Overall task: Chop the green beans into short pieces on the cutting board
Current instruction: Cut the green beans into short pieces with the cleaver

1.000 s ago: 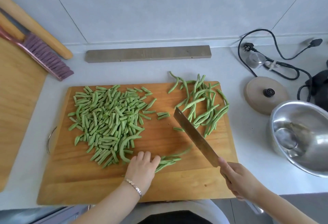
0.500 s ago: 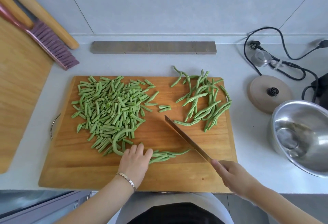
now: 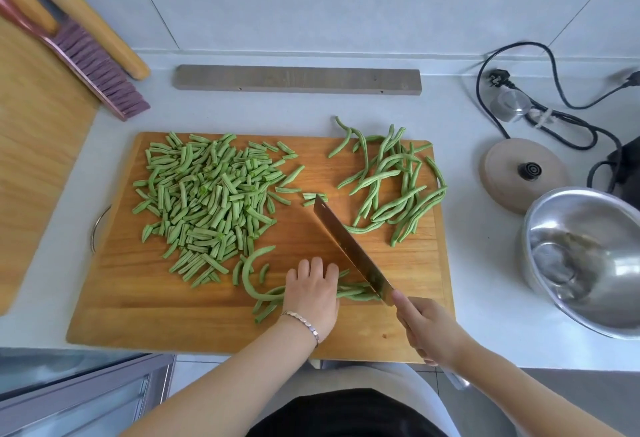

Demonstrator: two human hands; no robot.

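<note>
A wooden cutting board (image 3: 398, 332) lies on the white counter. A heap of short cut bean pieces (image 3: 207, 194) covers its left half. Whole long beans (image 3: 391, 187) lie at its right back. My left hand (image 3: 311, 294) presses down a small bunch of beans (image 3: 353, 293) near the board's front. My right hand (image 3: 429, 329) grips the handle of a cleaver (image 3: 349, 248). The blade slants across the board and its heel rests on the bunch, just right of my left fingers.
A steel bowl (image 3: 588, 260) sits right of the board, with a round beige lid (image 3: 519, 173) and black cables (image 3: 540, 100) behind it. A grey wooden bar (image 3: 298, 80) lies behind the board. A brush (image 3: 97, 66), rolling pin (image 3: 86, 17) and a second board (image 3: 31, 145) are at left.
The cleaver has swung nearer and come down onto the bunch held by my left hand. My left hand has shifted right along the beans. The camera view has tilted.
</note>
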